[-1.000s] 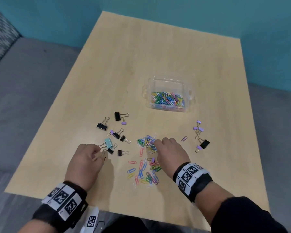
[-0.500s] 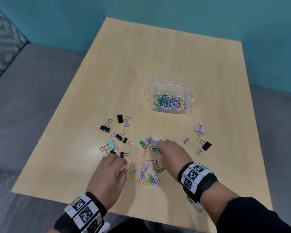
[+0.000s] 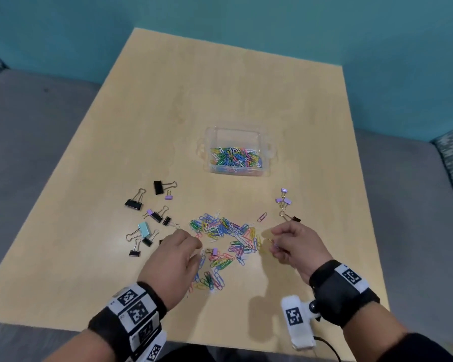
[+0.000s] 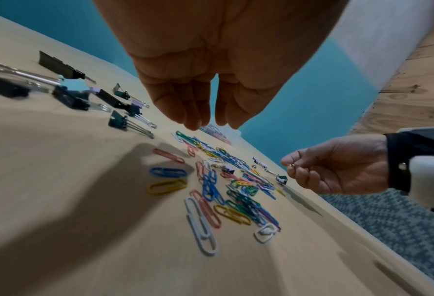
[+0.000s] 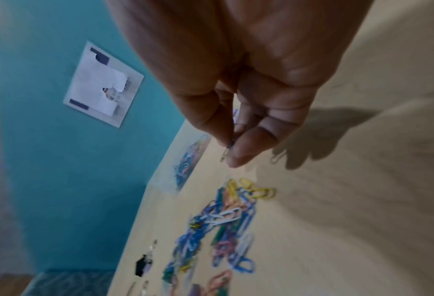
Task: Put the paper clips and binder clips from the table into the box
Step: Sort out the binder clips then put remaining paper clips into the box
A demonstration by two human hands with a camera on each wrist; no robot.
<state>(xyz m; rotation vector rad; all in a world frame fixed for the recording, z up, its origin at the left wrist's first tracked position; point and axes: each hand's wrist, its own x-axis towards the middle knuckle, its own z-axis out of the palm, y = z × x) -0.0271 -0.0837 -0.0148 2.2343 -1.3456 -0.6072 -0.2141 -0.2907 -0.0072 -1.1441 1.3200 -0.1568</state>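
A clear plastic box [image 3: 266,150] holding coloured paper clips stands mid-table. A pile of coloured paper clips [image 3: 224,229] [image 4: 236,192] [image 5: 226,218] lies in front of it. Several black, purple and one pale blue binder clips [image 3: 152,218] [image 4: 119,121] lie to the left. A few small purple ones and a black one [image 3: 285,201] lie to the right. My left hand [image 3: 194,250] [image 4: 210,122] hovers over the pile's left part, fingers hanging down and holding nothing. Raised just right of the pile, my right hand [image 3: 273,244] [image 4: 290,166] [image 5: 229,148] pinches a small wire-handled clip.
The tan table [image 3: 220,87] has its near edge under my wrists. Grey seating [image 3: 24,152] flanks it on both sides and a teal wall [image 3: 246,17] stands behind. A lone pink paper clip [image 3: 262,217] lies between the pile and the right binder clips.
My left hand has moved right from the left binder clips to the pile's left side. My right hand has left the pile, shifted right and lifted, pinching a small clip.
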